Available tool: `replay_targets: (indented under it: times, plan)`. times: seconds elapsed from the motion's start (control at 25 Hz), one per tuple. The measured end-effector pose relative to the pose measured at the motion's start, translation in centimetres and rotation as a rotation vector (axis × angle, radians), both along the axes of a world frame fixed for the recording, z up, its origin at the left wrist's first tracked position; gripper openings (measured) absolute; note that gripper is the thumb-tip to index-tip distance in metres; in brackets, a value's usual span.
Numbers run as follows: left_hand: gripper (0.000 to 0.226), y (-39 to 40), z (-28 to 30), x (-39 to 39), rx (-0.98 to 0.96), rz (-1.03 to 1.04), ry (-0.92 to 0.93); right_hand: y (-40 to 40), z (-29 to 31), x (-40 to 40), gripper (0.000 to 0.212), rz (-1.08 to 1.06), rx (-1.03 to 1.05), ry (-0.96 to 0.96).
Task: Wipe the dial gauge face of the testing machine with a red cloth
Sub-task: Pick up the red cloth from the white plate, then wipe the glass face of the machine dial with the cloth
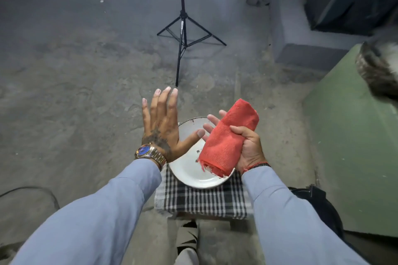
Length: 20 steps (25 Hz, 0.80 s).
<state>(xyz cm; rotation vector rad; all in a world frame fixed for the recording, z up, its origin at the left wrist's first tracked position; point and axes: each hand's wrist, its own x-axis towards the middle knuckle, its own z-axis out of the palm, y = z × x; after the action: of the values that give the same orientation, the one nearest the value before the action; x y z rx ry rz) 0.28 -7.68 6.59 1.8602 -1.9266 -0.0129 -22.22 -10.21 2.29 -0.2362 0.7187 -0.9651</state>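
Right hand (247, 144), right of frame centre, palm up and closed around a folded red cloth (228, 137): thumb across the top of the roll, fingertips showing past its left edge. Cloth tilted, frayed lower end down toward the lower left, upper end toward the upper right. Left hand (163, 125) just left of centre, back to the camera, flat and spread, gripping nothing, thumb tip close to the right-hand fingertips without clear contact. Gold wristwatch (148, 153) with a blue dial on the left wrist; dark and red bracelet (257, 165) on the right wrist; light blue sleeves (90, 217) on both arms.

Under the hands, a white round plate (189, 170) on a black-and-white checked cloth (202, 200). Beneath all, a grey concrete floor (64, 92). Black tripod stand (183, 28) at upper centre. Green surface (353, 135) along the right edge, with a blurred dark shape at its upper end. Dial gauge face not identifiable anywhere in the frame.
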Motion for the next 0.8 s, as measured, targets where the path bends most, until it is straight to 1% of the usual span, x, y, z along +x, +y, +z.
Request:
replay_targets:
  times: [0.08,0.16,0.2,0.32,0.4,0.44,0.48,0.52,0.56,0.6,0.68,0.72,0.8]
  plan:
    - [0.124,-0.8,4.1,-1.2,-0.051,-0.035,-0.016,-0.1,3.8,-1.3,0.055,-0.105,-0.12,-0.103]
    - [0.124,-1.6,9.4,-3.3,-0.133,-0.088,-0.062,-0.2,9.2,-3.1,0.054,-0.186,-0.191,-0.116]
    - [0.125,-2.0,11.9,-4.4,-0.172,-0.121,-0.092,-0.2,11.7,-3.9,0.054,-0.216,-0.212,-0.106]
    - [0.127,-2.7,20.2,-9.2,-0.309,-0.218,-0.214,0.4,19.6,-7.7,0.04,-0.31,-0.289,-0.028]
    - [0.127,-2.5,25.6,-12.7,-0.381,-0.27,-0.264,1.1,24.8,-10.9,0.037,-0.371,-0.346,-0.02]
    - [0.126,-2.2,28.5,-14.7,-0.414,-0.293,-0.271,1.9,27.9,-12.8,0.04,-0.408,-0.385,-0.011]
    - [0.126,-1.9,30.9,-16.3,-0.434,-0.311,-0.271,2.4,30.4,-14.2,0.05,-0.447,-0.431,-0.004]
    - [0.127,-1.6,33.3,-18.0,-0.454,-0.337,-0.267,3.0,32.6,-15.8,0.068,-0.503,-0.478,0.01]
    - [0.127,-1.0,35.6,-19.6,-0.478,-0.374,-0.261,4.0,35.1,-17.4,0.081,-0.553,-0.513,0.022]
    - [0.127,-0.4,38.1,-21.6,-0.519,-0.417,-0.255,5.4,37.7,-19.4,0.082,-0.606,-0.549,0.034]
    - [0.127,1.0,41.8,-24.9,-0.575,-0.488,-0.229,7.9,41.5,-22.6,0.07,-0.67,-0.578,0.033]
    - [0.128,2.1,43.8,-27.2,-0.603,-0.543,-0.211,10.0,43.4,-25.0,0.072,-0.728,-0.596,0.052]
    - [0.13,4.4,46.7,-31.1,-0.629,-0.63,-0.178,14.2,46.0,-28.6,0.083,-0.836,-0.609,0.08]
